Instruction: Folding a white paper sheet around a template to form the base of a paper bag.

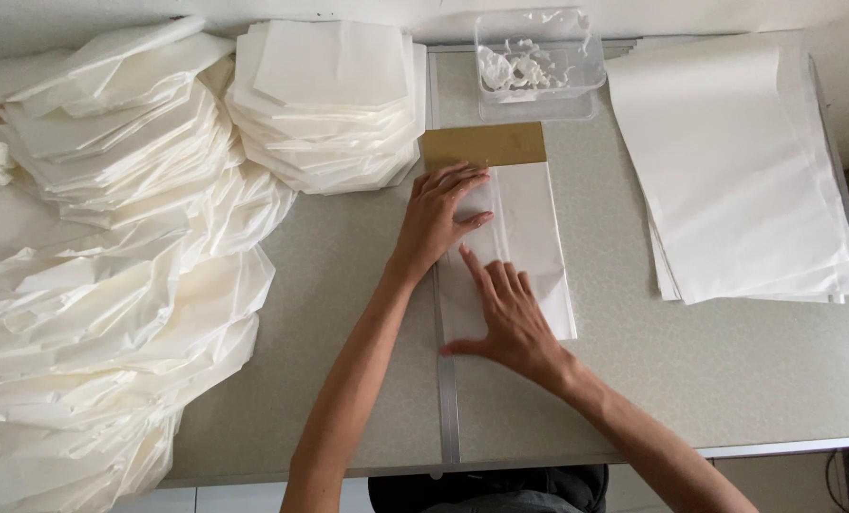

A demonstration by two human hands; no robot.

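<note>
- At the middle of the grey speckled counter [728,380], a long, narrow folded sheet of white translucent paper [534,228] lies flat, just beside the metal seam strip [448,408] that runs down the counter's centre.
- The left hand [440,214] lies palm-down on the upper left part of that sheet, fingers spread and nearly straight, gripping nothing; its fingertips reach the lower edge of a flat gold-brown rectangular card [484,144] at the sheet's far end.
- The right hand [507,318] presses flat on the lower left part of the same sheet, fingers open and pointing up-left, thumb stretched out toward the seam; it holds nothing, only pressing down.
- The two hands are close together, the right just below the left, both on the sheet's left edge.
- Beyond the gold card stands a clear rectangular plastic tub [538,62]; inside it are small crumpled white scraps [517,68], whose material I cannot tell.
- To the right lies a flat stack of large white paper sheets [733,161], well apart from the hands.
- To the left of the tub sits a neat pile of folded white paper pieces with angled corners [329,100].
- Along the left side spreads a loose, wide heap of similar folded cream-white paper pieces [101,285], overlapping and spilling toward the near edge.
</note>
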